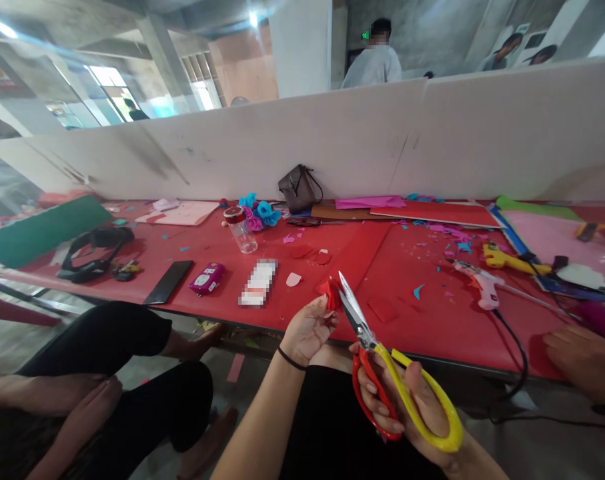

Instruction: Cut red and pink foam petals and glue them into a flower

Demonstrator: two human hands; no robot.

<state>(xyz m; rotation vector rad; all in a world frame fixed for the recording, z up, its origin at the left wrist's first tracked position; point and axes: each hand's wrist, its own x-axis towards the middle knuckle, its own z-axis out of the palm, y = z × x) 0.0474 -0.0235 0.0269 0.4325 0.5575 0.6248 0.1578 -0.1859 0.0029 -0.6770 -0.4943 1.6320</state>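
Observation:
My left hand (308, 328) pinches a small folded piece of red paper (329, 292) just above the front edge of the red table (412, 267). In my right hand (412, 403) is a pair of scissors (382, 360) with one red and one yellow handle loop. Its blades point up and to the left, their tips right beside the red paper. A black band circles my left wrist.
On the table lie a clear jar (241, 230), paper flowers (259, 213), a brown pouch (297, 188), coloured sheets (432, 212), two glue guns (482, 283), a black phone (169, 281) and headphones (95, 253). A person sits cross-legged at left (132, 373); another person's hand (585, 360) rests at right.

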